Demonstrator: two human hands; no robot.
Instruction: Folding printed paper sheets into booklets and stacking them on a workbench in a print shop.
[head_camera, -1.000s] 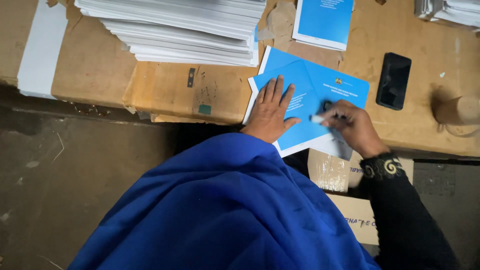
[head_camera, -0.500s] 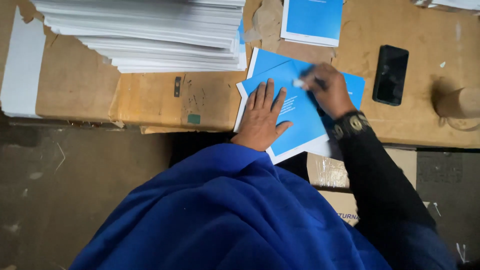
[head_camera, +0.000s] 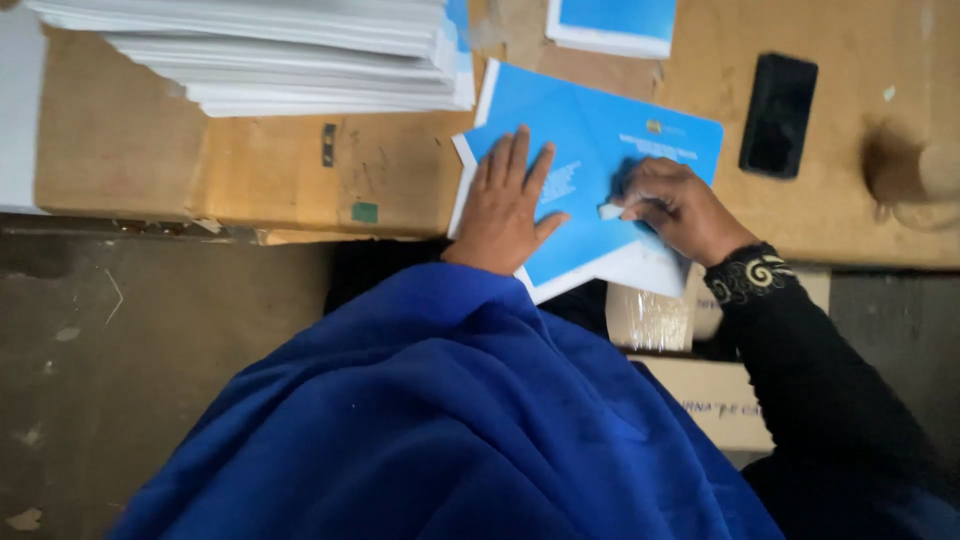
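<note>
A blue folded paper cover (head_camera: 590, 150) lies on the brown table (head_camera: 250, 170), partly hanging over its front edge. My left hand (head_camera: 508, 205) rests flat on the cover's left half, fingers spread. My right hand (head_camera: 672, 207) presses on the cover's middle, its fingers closed around a small white tool (head_camera: 610, 211). A blue cloth (head_camera: 440, 420) covers my lap below the hands.
A tall stack of white sheets (head_camera: 280, 50) fills the table's back left. Another blue-covered stack (head_camera: 612, 22) sits at the back. A black phone (head_camera: 778, 115) lies right of the cover, and a brown roll (head_camera: 925, 175) stands at the far right. Cardboard boxes (head_camera: 715, 400) sit under the table.
My right hand slid up the cover with the white tool, then came back down toward its middle. The left hand stayed flat on the cover.
</note>
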